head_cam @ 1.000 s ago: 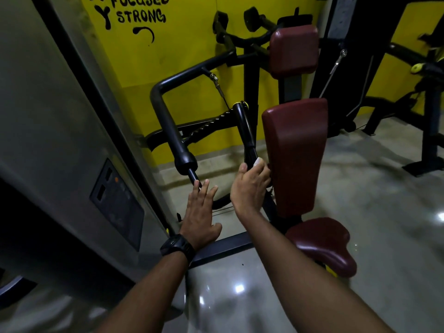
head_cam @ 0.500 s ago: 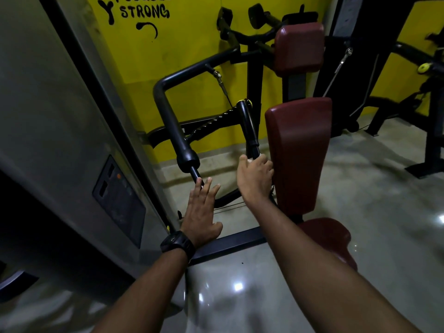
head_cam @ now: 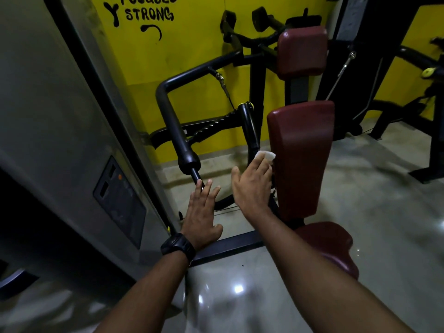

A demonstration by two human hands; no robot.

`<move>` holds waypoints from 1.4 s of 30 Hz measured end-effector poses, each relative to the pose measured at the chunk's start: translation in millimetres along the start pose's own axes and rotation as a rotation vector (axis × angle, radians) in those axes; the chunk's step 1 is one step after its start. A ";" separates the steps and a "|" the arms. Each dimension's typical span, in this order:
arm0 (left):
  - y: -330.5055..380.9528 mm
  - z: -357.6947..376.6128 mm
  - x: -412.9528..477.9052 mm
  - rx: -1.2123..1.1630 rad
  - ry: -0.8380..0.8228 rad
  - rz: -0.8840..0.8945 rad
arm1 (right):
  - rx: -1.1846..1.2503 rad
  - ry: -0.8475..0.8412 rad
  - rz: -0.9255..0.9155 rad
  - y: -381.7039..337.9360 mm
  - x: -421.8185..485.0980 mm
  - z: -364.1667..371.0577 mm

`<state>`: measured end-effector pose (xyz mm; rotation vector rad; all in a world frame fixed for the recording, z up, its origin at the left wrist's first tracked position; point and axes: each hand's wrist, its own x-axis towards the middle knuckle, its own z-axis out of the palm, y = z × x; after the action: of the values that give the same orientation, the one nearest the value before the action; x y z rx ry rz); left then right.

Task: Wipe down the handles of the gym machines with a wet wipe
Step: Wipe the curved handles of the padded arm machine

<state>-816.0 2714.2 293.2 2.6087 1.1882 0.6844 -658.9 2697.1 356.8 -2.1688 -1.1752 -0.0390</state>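
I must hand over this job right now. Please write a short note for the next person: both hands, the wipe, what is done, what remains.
Left hand: open, fingers straight, fingertips at the thin rod below the bent bar.
Right hand: presses the wet wipe on the lower part of the upright handle, beside the back pad.
Done: cannot tell how much is wiped.
Left: this handle's upper part, the bent bar, the machine at far right.
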 end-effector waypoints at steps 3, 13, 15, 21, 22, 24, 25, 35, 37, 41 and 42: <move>0.9 -1.3 -0.9 0.001 -0.003 -0.006 | 0.050 -0.051 0.101 -5.0 18.9 -8.1; -1.9 0.4 -1.5 -0.006 0.005 0.002 | -0.056 0.008 -0.033 -1.8 -6.4 4.1; -2.5 1.3 -0.4 -0.017 0.013 0.004 | -0.080 -0.030 -0.110 10.2 -22.8 9.4; -0.9 -0.3 -0.5 -0.015 0.003 0.000 | -0.130 -0.093 -0.292 29.5 2.8 3.3; -0.4 -0.9 -0.9 -0.010 -0.001 -0.001 | -0.156 -0.092 -0.326 33.2 3.7 4.0; 0.8 -1.6 -1.0 0.002 -0.004 0.001 | -0.172 -0.084 -0.387 41.9 5.7 5.6; 1.1 -2.0 -1.1 0.004 -0.004 -0.001 | -0.159 -0.091 -0.402 45.6 8.9 5.1; 2.4 -0.7 -0.4 -0.004 0.023 -0.008 | -0.068 -0.084 -0.401 57.1 1.7 3.4; 3.1 0.1 -1.6 -0.005 0.019 -0.005 | -0.075 -0.095 -0.390 57.7 0.5 0.9; 1.3 -0.7 -0.5 -0.020 0.022 -0.005 | -0.192 -0.111 -0.461 67.0 -11.1 6.0; 1.9 -0.3 -0.4 -0.021 0.027 -0.006 | -0.168 -0.097 -0.457 66.9 -9.8 5.3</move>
<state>-815.1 2712.7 294.0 2.5853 1.1898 0.7289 -615.6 2667.7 313.6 -2.0136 -1.7582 -0.2401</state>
